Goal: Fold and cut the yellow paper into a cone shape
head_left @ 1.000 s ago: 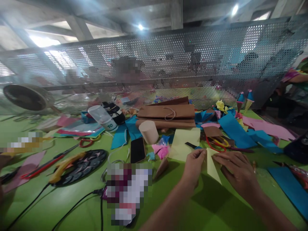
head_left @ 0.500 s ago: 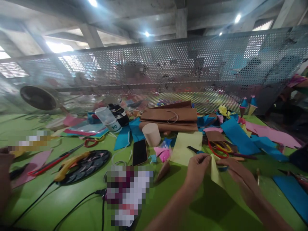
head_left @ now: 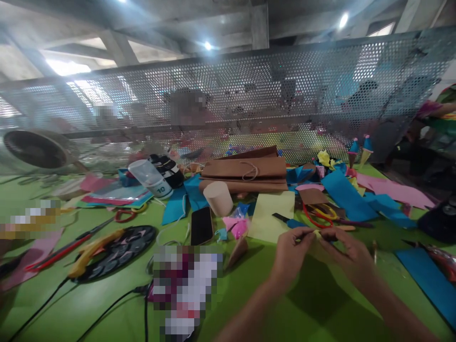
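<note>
My left hand (head_left: 292, 254) and my right hand (head_left: 347, 251) meet over the green table (head_left: 260, 304). Between their pinched fingertips is a small piece of yellow paper (head_left: 317, 234), mostly hidden by the fingers. Just behind my left hand lies a cutter knife (head_left: 281, 218) with a dark blade and blue handle, partly on a pale yellow sheet (head_left: 272, 209). Scissors with red and yellow handles (head_left: 317, 216) rest beyond my right hand. A brown folded piece (head_left: 238, 251) stands left of my left hand.
A glue gun (head_left: 96, 247) lies on a black round tray (head_left: 142, 244) at left. Near the middle are a phone (head_left: 201, 227), a cream roll (head_left: 218, 198) and a tilted plastic cup (head_left: 151, 178). Folded brown sheets (head_left: 245, 171) sit before a perforated metal screen (head_left: 228, 104). Blue paper (head_left: 423, 270) lies at right.
My right hand has turned and come closer to my left, its fingertips now pinching the yellow paper too. The paper hung down before and now shows less. The whole view has shifted slightly.
</note>
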`<state>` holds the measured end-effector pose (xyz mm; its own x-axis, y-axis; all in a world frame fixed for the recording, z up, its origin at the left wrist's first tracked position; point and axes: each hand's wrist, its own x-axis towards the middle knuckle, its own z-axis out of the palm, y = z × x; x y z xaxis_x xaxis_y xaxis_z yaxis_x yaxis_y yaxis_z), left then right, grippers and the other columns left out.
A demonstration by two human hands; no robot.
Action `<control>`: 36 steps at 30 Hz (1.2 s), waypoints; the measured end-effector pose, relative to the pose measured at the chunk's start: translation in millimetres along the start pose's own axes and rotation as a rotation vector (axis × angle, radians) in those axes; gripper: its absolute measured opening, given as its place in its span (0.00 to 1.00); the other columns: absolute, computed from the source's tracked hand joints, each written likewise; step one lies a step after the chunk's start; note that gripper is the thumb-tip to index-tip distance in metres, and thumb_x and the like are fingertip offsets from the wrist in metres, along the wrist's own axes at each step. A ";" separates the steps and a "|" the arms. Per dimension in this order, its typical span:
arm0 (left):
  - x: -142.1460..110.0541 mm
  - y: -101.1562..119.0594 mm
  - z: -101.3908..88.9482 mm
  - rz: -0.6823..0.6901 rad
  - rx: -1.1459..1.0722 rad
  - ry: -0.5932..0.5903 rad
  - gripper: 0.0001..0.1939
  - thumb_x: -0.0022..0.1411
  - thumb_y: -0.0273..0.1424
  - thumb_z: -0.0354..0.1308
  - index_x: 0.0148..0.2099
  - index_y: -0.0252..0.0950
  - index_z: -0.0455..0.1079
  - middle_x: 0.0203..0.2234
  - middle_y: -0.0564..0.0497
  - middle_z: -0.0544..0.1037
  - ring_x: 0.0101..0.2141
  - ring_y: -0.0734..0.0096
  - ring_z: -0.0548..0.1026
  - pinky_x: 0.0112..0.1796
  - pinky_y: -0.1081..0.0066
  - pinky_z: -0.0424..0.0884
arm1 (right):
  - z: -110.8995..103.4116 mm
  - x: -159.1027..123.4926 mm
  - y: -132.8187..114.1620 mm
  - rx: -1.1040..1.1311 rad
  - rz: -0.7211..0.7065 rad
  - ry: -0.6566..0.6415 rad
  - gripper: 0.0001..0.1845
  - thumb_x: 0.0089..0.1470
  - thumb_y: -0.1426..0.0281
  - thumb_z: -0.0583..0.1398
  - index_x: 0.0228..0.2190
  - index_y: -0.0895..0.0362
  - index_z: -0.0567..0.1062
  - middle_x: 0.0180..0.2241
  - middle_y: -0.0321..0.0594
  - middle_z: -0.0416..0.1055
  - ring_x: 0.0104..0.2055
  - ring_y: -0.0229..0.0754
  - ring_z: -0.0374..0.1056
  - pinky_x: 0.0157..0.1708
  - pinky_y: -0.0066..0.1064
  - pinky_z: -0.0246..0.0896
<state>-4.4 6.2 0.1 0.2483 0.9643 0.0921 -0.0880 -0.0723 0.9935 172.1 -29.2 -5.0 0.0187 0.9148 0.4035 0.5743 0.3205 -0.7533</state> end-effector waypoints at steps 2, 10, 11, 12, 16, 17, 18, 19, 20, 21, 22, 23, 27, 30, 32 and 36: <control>-0.7 2.1 0.3 0.005 -0.005 -0.013 0.11 0.64 0.36 0.64 0.43 0.38 0.85 0.39 0.45 0.86 0.41 0.58 0.79 0.44 0.66 0.71 | -0.6 0.4 0.6 -0.013 -0.008 0.004 0.12 0.64 0.56 0.61 0.39 0.50 0.79 0.37 0.39 0.81 0.40 0.47 0.77 0.38 0.34 0.72; 0.2 4.1 0.5 0.004 -0.013 -0.009 0.10 0.63 0.35 0.64 0.42 0.38 0.85 0.38 0.45 0.85 0.41 0.58 0.79 0.44 0.66 0.71 | -2.1 -0.7 1.4 -0.068 -0.036 -0.018 0.09 0.66 0.59 0.59 0.39 0.49 0.77 0.37 0.36 0.80 0.39 0.45 0.77 0.38 0.32 0.70; 0.3 3.6 0.7 -0.006 -0.027 -0.014 0.10 0.62 0.36 0.65 0.41 0.38 0.84 0.38 0.44 0.85 0.40 0.58 0.79 0.43 0.66 0.71 | -2.0 -1.0 1.9 -0.078 -0.052 -0.015 0.09 0.66 0.60 0.59 0.40 0.49 0.77 0.37 0.36 0.80 0.39 0.45 0.77 0.38 0.33 0.71; 0.3 3.3 1.1 -0.017 -0.046 -0.019 0.10 0.61 0.37 0.66 0.41 0.37 0.84 0.38 0.44 0.85 0.40 0.58 0.79 0.43 0.66 0.71 | -1.6 -1.4 2.6 -0.092 -0.072 -0.010 0.08 0.66 0.61 0.59 0.40 0.49 0.77 0.38 0.37 0.81 0.40 0.45 0.77 0.39 0.33 0.71; 0.6 2.1 2.6 -0.048 -0.124 0.000 0.12 0.56 0.39 0.71 0.37 0.36 0.83 0.34 0.45 0.84 0.36 0.61 0.77 0.40 0.67 0.70 | 1.7 -3.0 4.5 -0.146 -0.165 0.018 0.07 0.66 0.64 0.58 0.42 0.49 0.77 0.40 0.40 0.81 0.41 0.46 0.77 0.41 0.36 0.72; 1.1 1.8 2.5 -0.048 -0.131 0.016 0.11 0.55 0.39 0.71 0.35 0.36 0.82 0.32 0.45 0.83 0.35 0.62 0.77 0.39 0.68 0.70 | 2.5 -3.3 4.1 -0.153 -0.171 0.016 0.07 0.66 0.63 0.59 0.42 0.49 0.77 0.40 0.40 0.81 0.42 0.47 0.77 0.42 0.36 0.72; 1.7 1.6 2.0 -0.050 -0.136 0.032 0.11 0.54 0.39 0.71 0.34 0.35 0.82 0.31 0.46 0.83 0.34 0.63 0.76 0.39 0.68 0.70 | 2.9 -3.4 3.3 -0.157 -0.162 0.009 0.08 0.66 0.63 0.59 0.42 0.49 0.77 0.40 0.40 0.81 0.42 0.47 0.77 0.41 0.36 0.72; 2.7 1.6 0.9 -0.055 -0.143 0.048 0.11 0.54 0.39 0.71 0.34 0.35 0.82 0.30 0.47 0.82 0.34 0.65 0.75 0.38 0.69 0.69 | 2.8 -3.3 2.1 -0.157 -0.139 -0.004 0.08 0.66 0.61 0.59 0.42 0.49 0.77 0.40 0.40 0.81 0.42 0.47 0.77 0.41 0.36 0.71; 3.9 1.9 -0.8 -0.062 -0.156 0.069 0.12 0.54 0.39 0.71 0.34 0.35 0.82 0.29 0.48 0.81 0.33 0.66 0.74 0.38 0.69 0.69 | 2.0 -2.9 0.6 -0.155 -0.109 -0.020 0.09 0.65 0.59 0.60 0.41 0.49 0.78 0.40 0.39 0.81 0.41 0.47 0.77 0.40 0.36 0.71; 5.3 2.5 -3.0 -0.071 -0.172 0.097 0.13 0.53 0.40 0.72 0.34 0.35 0.81 0.28 0.48 0.81 0.32 0.67 0.74 0.37 0.70 0.68 | 0.6 -2.3 -1.0 -0.149 -0.077 -0.033 0.10 0.65 0.58 0.61 0.40 0.49 0.78 0.38 0.38 0.80 0.39 0.47 0.76 0.38 0.35 0.70; 6.9 3.6 -5.6 -0.080 -0.193 0.128 0.14 0.53 0.41 0.72 0.34 0.34 0.81 0.28 0.49 0.80 0.31 0.69 0.73 0.36 0.71 0.68 | -1.5 -1.6 -2.7 -0.137 -0.042 -0.042 0.11 0.64 0.56 0.61 0.38 0.49 0.78 0.36 0.37 0.80 0.37 0.46 0.75 0.35 0.34 0.69; 8.6 4.9 -8.5 -0.089 -0.215 0.160 0.16 0.53 0.42 0.73 0.34 0.34 0.81 0.28 0.50 0.79 0.30 0.70 0.72 0.34 0.72 0.67 | -4.1 -0.9 -4.2 -0.115 -0.007 -0.040 0.13 0.63 0.54 0.62 0.37 0.50 0.78 0.34 0.36 0.79 0.35 0.46 0.75 0.34 0.34 0.68; 14.4 9.8 -19.0 -0.126 -0.287 0.245 0.20 0.50 0.46 0.75 0.35 0.34 0.80 0.27 0.53 0.77 0.28 0.76 0.69 0.31 0.75 0.65 | -16.2 1.6 -6.6 0.076 0.121 0.015 0.16 0.63 0.52 0.61 0.36 0.50 0.79 0.32 0.36 0.76 0.34 0.44 0.72 0.32 0.32 0.65; 16.0 9.9 -22.4 -0.166 -0.345 0.259 0.23 0.46 0.47 0.77 0.36 0.34 0.80 0.27 0.54 0.75 0.26 0.79 0.68 0.28 0.78 0.63 | -20.9 3.7 -6.1 0.201 0.174 0.112 0.16 0.63 0.52 0.61 0.35 0.49 0.78 0.30 0.35 0.73 0.33 0.42 0.68 0.32 0.31 0.63; 16.0 8.6 -22.8 -0.216 -0.393 0.247 0.25 0.44 0.48 0.78 0.37 0.35 0.79 0.27 0.55 0.75 0.25 0.79 0.69 0.27 0.78 0.63 | -20.6 5.6 -6.4 0.259 0.200 0.163 0.15 0.61 0.52 0.63 0.36 0.49 0.79 0.33 0.35 0.74 0.36 0.42 0.68 0.34 0.31 0.63; 15.6 6.2 -21.4 -0.316 -0.487 0.233 0.27 0.40 0.47 0.80 0.37 0.36 0.77 0.26 0.56 0.76 0.25 0.78 0.72 0.26 0.77 0.66 | -15.2 8.3 -8.7 0.426 0.271 0.110 0.17 0.58 0.51 0.65 0.39 0.50 0.81 0.38 0.38 0.78 0.41 0.45 0.71 0.37 0.32 0.66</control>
<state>-21.8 26.3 6.3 0.1221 0.9543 -0.2728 -0.4876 0.2971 0.8210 179.7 -28.1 12.8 0.2196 0.9551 0.1990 0.1532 0.1677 -0.9739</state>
